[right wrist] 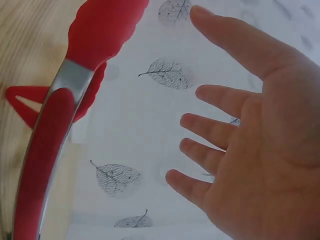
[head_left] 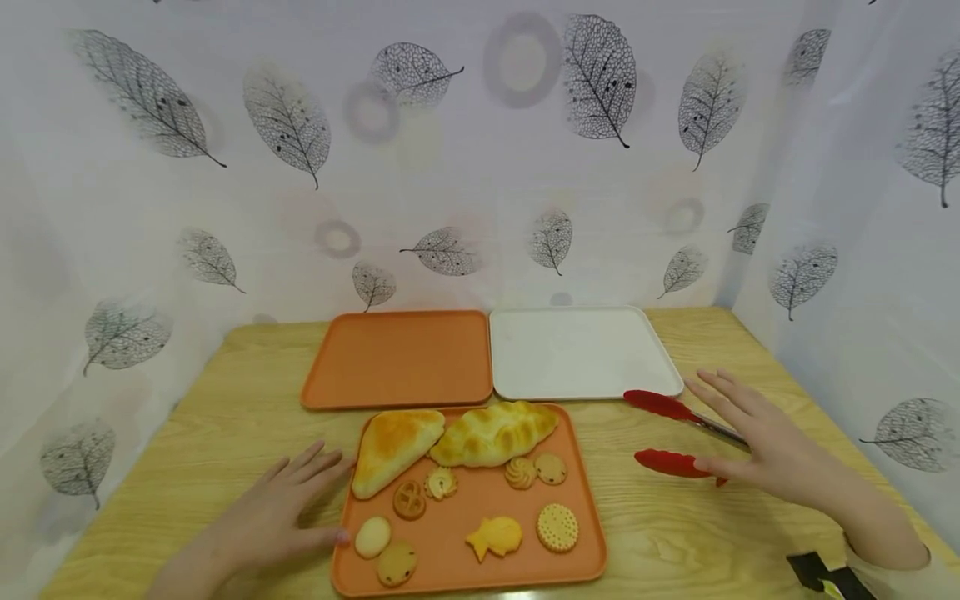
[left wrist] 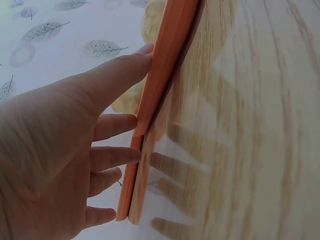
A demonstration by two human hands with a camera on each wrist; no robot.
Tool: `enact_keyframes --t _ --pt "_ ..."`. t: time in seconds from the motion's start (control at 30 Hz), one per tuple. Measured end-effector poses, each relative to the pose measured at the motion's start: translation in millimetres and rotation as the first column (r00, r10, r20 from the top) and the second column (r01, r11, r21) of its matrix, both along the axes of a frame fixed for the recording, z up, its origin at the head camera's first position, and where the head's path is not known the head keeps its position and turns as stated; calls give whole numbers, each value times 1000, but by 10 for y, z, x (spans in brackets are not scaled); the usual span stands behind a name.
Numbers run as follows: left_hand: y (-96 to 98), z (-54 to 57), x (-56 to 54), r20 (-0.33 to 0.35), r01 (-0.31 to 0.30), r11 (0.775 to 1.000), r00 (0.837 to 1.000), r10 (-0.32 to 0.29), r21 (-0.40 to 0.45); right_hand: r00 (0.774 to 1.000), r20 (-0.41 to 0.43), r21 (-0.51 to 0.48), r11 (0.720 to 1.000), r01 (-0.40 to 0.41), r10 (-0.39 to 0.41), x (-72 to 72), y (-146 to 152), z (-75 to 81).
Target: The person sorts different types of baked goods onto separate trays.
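My left hand (head_left: 273,512) is spread beside the left edge of the near orange tray (head_left: 450,575); in the left wrist view its thumb tip overlaps the tray's rim (left wrist: 167,55). On that tray lie a triangular bread (head_left: 397,450), a long braided bread (head_left: 495,433), a fish-shaped cookie (head_left: 495,536), a pretzel cookie (head_left: 409,500), a round dotted biscuit (head_left: 557,527) and several other cookies. My right hand (head_left: 783,446) hovers with fingers extended over the red-tipped tongs (head_left: 660,405), partly covering them. In the right wrist view the tongs (right wrist: 45,155) stand apart from the fingers, their jaws spread.
Behind the near tray, a bare orange tray (head_left: 397,358) and a bare white tray (head_left: 581,354) stand side by side. A leaf-printed curtain (head_left: 480,183) encloses the wooden table (head_left: 247,400) at the back and sides. A black item (head_left: 813,575) shows near the right sleeve.
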State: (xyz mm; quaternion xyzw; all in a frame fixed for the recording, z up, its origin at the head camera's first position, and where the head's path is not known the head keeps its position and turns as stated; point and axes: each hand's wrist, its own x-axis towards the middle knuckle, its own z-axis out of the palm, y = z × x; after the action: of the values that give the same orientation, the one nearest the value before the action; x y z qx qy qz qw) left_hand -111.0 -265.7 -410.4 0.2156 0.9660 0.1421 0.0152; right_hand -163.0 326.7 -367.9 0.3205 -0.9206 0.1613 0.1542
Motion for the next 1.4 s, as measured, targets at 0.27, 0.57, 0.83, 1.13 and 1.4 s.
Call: enact_keyframes --t 0.27,0.57,0.83,1.13,1.4 --pt "-8 18 3 5 2 1000 1000 -2 9 970 239 2 999 40 -40 -121 389 -203" --pt "9 20 14 8 -5 1000 1000 5 12 905 420 42 998 53 -66 -193 652 -311" --pt "5 32 17 17 -9 1000 1000 9 18 899 403 162 980 116 -173 -232 582 -352" --pt "10 12 15 42 -10 999 999 8 38 884 404 223 962 155 -236 -225 499 -325" --pt "24 29 33 54 -18 999 998 15 42 924 303 206 963 174 -232 -217 477 -324"
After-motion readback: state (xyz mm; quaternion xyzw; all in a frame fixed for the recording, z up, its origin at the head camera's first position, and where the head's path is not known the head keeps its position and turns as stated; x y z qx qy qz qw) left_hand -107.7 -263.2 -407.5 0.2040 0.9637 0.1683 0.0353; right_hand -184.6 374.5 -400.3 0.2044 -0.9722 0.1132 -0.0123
